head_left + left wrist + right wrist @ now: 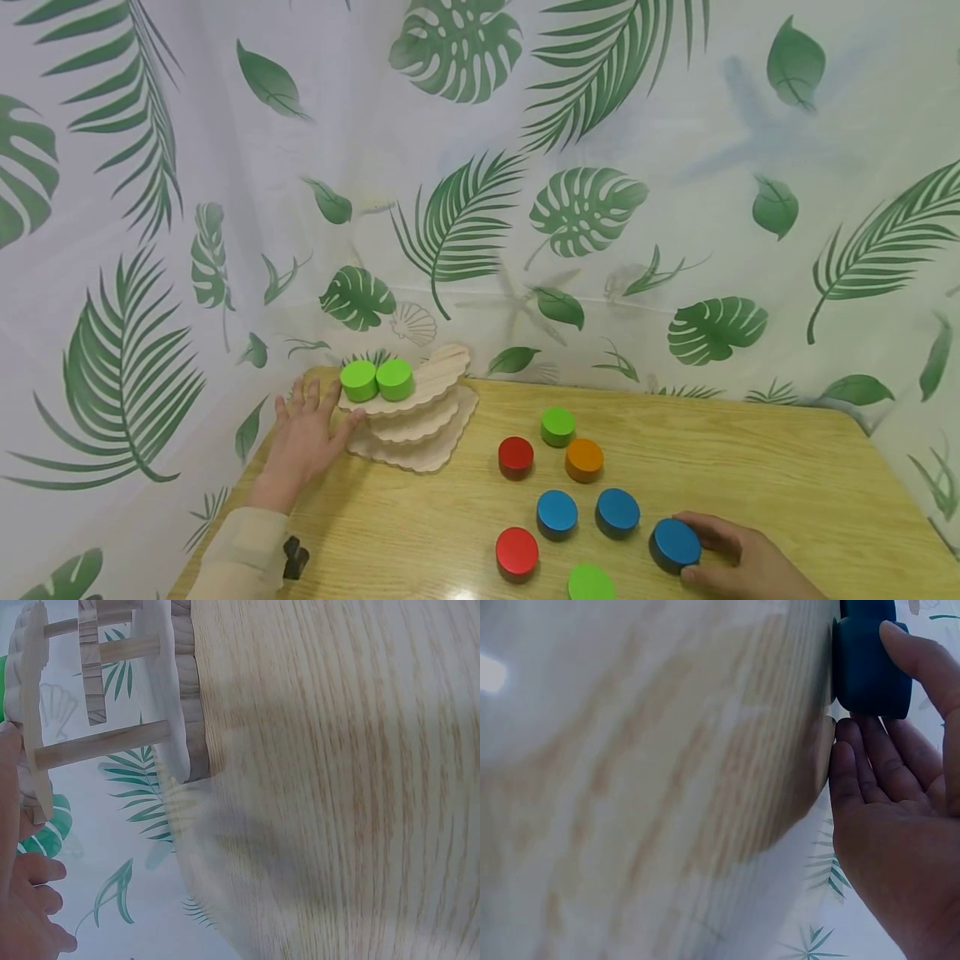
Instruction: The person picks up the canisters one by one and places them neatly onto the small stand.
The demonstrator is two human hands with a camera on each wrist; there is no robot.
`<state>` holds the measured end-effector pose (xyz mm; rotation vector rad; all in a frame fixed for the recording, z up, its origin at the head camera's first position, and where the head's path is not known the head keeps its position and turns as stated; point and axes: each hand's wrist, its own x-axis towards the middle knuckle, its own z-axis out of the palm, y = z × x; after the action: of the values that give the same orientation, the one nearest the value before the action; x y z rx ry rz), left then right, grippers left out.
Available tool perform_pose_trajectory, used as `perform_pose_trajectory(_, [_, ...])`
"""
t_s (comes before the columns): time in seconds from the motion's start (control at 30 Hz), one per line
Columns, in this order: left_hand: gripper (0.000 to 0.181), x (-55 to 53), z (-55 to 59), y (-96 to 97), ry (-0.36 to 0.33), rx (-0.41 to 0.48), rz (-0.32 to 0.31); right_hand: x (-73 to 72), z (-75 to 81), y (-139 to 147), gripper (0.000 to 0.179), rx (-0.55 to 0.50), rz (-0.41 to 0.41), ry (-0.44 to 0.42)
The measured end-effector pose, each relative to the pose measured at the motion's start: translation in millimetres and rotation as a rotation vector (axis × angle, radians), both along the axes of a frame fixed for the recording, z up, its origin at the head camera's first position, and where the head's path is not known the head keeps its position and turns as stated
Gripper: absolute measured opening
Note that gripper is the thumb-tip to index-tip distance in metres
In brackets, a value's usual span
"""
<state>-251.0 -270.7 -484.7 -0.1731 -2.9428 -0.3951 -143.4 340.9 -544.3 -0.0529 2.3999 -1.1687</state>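
At the table's far left corner, my left hand (303, 437) lies with fingers spread against the left side of a three-tier wooden stand (442, 379) with scalloped edges. Its thumb meets the rim of the top tier in the left wrist view, where wooden posts (105, 742) join the tiers. Two bright green round blocks (377, 381) sit side by side on that top tier. At the lower right, my right hand (742, 554) holds a blue round block (675, 546) between thumb and fingers. The right wrist view shows this blue block (871, 671) low at the tabletop.
Loose round blocks lie mid-table: two more blue ones (557, 514), two red ones (516, 457), an orange one (584, 460) and two green ones (558, 426). Leaf-printed cloth (480, 208) hangs behind and left of the wooden table (405, 525).
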Motion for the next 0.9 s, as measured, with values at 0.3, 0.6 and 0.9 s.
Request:
perform_pose_trajectory(0.3, [0.083, -1.2, 0.2, 0.7, 0.006, 0.002, 0.000, -0.3, 1.9, -1.3, 0.077, -0.004, -0.005, 0.004])
perform_pose_trajectory(0.6, [0.082, -1.2, -0.3, -0.9, 0.009, -0.008, 0.001, -1.7, 2.4, -2.6, 0.076, 0.005, -0.039, -0.016])
perform_pose_trajectory(0.9, [0.082, 0.4, 1.8, 1.3, 0.004, -0.008, -0.001, -7.5, 4.2, -0.8, 0.079, -0.005, -0.074, -0.027])
